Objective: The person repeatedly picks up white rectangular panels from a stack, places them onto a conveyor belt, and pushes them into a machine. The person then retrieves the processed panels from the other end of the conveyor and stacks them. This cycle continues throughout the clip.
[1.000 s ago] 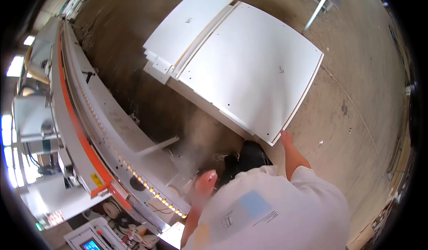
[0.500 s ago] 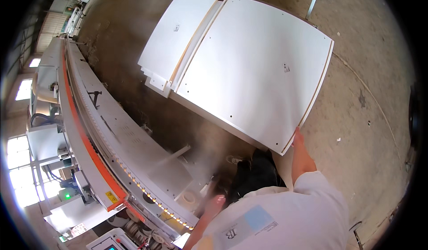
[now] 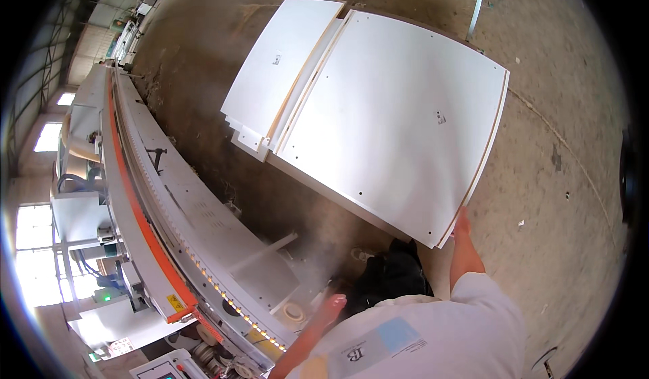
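Observation:
A large white panel (image 3: 392, 122) with small drilled holes and a small label lies on top of a stack in front of me. My right hand (image 3: 462, 223) is closed on its right edge near the close corner, with the fingers partly hidden. My left hand (image 3: 332, 306) hangs low beside the machine, blurred, its fingers loosely apart and nothing visible in them. Left of the large panel lies a narrower white panel (image 3: 287, 58), also labelled, on stepped layers of other boards.
A long machine (image 3: 196, 203) with an orange stripe and a row of small rollers runs along my left. A roll of tape-like material (image 3: 293, 312) lies by its close end. A control panel (image 3: 165, 367) sits at the lower left. A metal leg (image 3: 478, 7) stands far right.
The view has shifted, so the stack and machine sit slightly lower and further right in the picture. My right hand stays at the panel's edge. My left hand remains low by the machine.

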A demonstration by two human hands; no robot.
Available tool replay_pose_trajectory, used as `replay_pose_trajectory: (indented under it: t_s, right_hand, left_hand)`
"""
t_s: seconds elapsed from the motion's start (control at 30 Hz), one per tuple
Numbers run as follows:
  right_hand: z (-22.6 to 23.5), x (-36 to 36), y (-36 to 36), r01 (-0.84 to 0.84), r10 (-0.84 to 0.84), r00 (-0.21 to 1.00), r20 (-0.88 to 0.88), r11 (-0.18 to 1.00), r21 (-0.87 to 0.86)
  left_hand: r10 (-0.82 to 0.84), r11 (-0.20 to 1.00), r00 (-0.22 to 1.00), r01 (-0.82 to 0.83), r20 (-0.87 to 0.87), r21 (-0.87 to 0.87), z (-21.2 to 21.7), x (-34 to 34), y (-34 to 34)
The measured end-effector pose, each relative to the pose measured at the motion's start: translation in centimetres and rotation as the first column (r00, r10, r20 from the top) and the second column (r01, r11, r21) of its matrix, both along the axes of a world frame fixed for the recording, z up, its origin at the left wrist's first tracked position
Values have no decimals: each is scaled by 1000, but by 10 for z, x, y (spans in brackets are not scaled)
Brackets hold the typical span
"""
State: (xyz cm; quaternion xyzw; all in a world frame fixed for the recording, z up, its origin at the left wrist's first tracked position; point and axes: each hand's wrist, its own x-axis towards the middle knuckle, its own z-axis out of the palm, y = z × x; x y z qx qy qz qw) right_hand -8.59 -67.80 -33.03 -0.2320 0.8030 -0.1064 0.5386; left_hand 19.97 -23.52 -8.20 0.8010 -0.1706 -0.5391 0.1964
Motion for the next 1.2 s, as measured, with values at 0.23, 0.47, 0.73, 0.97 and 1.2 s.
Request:
replay_pose_trajectory:
  t_s: [0.23,0.47,0.73,0.97,1.2]
  right_hand:
    - [59,-9,11,-75,77,991,110,997,-22]
    - [179,-59,26,-25,23,991,133,1000,13]
    - [231,-143,35,-180,175,983,50,975,130]
    - [280,-167,63,50,4,737,676,997,-60]
    - [307,-187,96,126,-88,825,558,992,-30]
  left_hand:
    - [202,964,953,-235,-225,-127,-55,43,-10]
    - [610,616,589,-773,-530,-151,-46,106,-190]
    - [601,290,178,-957,-779,4,-32,78,-242]
    - [638,239,147,-971,-756,12,5,-11,-175]
    - [541,-13,-25,-1000,-841,22,16,-101,-85]
